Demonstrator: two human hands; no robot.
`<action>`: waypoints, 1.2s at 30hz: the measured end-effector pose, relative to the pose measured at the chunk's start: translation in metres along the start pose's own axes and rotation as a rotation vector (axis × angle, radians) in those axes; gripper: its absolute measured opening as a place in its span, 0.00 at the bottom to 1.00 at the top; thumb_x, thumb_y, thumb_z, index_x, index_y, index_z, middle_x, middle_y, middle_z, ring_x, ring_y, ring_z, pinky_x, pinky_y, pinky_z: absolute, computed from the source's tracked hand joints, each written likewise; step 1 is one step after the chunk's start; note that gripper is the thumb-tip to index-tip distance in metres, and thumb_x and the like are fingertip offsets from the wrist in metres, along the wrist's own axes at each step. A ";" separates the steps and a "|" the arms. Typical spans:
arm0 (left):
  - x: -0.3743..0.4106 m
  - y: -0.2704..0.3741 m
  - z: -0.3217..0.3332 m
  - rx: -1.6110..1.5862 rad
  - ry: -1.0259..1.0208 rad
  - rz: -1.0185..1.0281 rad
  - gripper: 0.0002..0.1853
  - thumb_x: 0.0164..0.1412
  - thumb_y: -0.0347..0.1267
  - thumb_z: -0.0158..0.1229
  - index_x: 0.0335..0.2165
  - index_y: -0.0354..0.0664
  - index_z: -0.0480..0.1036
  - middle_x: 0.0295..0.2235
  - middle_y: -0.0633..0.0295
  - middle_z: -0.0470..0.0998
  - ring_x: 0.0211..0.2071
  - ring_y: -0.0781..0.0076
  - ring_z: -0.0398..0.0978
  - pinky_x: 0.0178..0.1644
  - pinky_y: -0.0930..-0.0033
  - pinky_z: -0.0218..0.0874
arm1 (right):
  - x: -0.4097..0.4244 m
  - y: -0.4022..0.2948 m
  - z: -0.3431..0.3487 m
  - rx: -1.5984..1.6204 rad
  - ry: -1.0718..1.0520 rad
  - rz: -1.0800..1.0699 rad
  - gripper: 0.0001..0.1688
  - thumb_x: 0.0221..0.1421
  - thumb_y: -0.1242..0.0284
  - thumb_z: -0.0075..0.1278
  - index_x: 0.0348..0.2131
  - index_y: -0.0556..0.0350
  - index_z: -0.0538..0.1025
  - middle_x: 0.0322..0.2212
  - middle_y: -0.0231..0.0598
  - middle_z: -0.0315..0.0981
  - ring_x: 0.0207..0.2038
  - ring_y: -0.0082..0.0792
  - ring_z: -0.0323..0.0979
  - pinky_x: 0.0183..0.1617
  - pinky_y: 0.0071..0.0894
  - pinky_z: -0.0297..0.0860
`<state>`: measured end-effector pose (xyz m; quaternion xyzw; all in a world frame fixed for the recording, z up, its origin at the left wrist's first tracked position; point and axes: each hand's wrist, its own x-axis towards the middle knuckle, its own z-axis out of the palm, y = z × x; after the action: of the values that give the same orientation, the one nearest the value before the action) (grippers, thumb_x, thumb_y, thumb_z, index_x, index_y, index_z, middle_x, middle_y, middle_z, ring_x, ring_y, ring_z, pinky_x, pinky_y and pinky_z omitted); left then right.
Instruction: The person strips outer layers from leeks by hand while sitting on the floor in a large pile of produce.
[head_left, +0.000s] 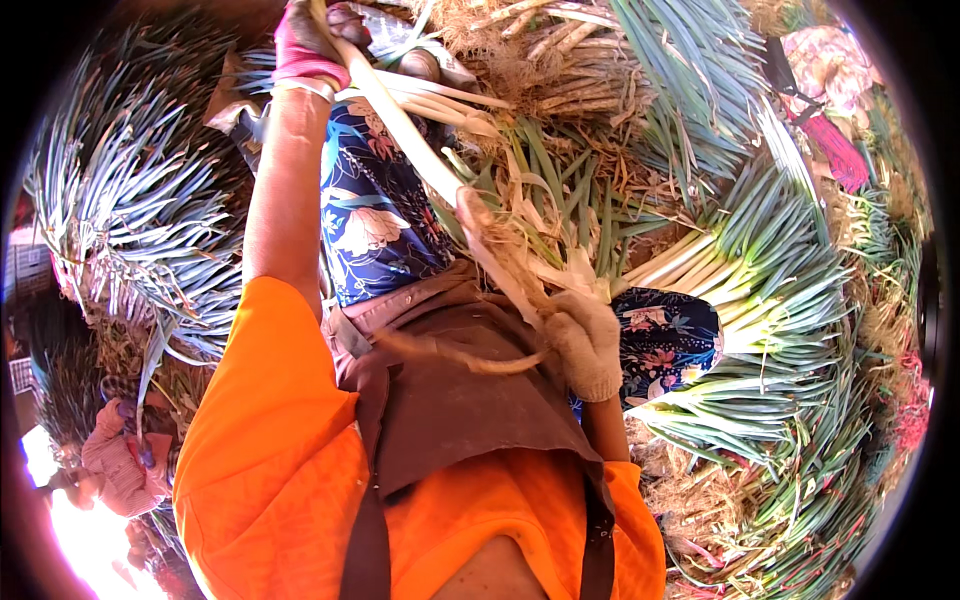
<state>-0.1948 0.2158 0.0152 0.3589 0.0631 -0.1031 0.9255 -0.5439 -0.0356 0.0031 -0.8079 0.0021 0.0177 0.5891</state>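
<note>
My left hand (306, 46), in a pink and dark glove, grips a long pale green-onion stalk (401, 131) at the top of the view. The stalk slants down towards my lap. My right hand (589, 349), in an off-white knit glove, is closed on a brownish strip of outer skin (504, 262) that stretches from the stalk's lower end. Another curled strip (465, 356) hangs in front of the brown apron (480, 405). Several pale stalks (442, 105) lie just beyond my left wrist. The stalk's leafy end is out of view.
Unpeeled onions with dry roots (577, 86) are heaped ahead, above loose leaf scraps (574, 187). Cleaner white-stemmed onions (697, 270) lie at my right. A large leafy pile (142, 225) stands on the left. Another person (124, 461) sits at lower left.
</note>
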 end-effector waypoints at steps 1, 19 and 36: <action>0.005 -0.003 -0.002 0.014 -0.001 0.002 0.25 0.65 0.53 0.39 0.30 0.44 0.70 0.12 0.74 0.59 0.12 0.79 0.58 0.14 0.78 0.50 | 0.001 -0.001 -0.001 0.057 0.068 0.104 0.09 0.50 0.74 0.47 0.30 0.63 0.74 0.20 0.39 0.68 0.23 0.32 0.67 0.26 0.29 0.63; 0.039 -0.034 -0.030 0.138 0.091 0.037 0.25 0.64 0.49 0.39 0.35 0.37 0.69 0.17 0.69 0.59 0.16 0.77 0.55 0.20 0.73 0.52 | 0.085 -0.004 0.024 -0.203 0.305 -0.136 0.32 0.46 0.69 0.59 0.49 0.62 0.68 0.39 0.49 0.72 0.35 0.35 0.75 0.36 0.30 0.71; 0.076 -0.057 -0.055 -0.007 0.123 0.040 0.22 0.60 0.49 0.43 0.30 0.40 0.66 0.15 0.71 0.55 0.14 0.77 0.52 0.19 0.75 0.49 | 0.074 0.047 0.033 0.008 0.893 -0.074 0.06 0.57 0.77 0.46 0.33 0.61 0.73 0.22 0.35 0.71 0.21 0.25 0.67 0.24 0.23 0.64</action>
<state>-0.1365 0.2010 -0.0764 0.3626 0.1132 -0.0619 0.9230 -0.4724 -0.0169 -0.0540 -0.7336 0.2275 -0.3541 0.5336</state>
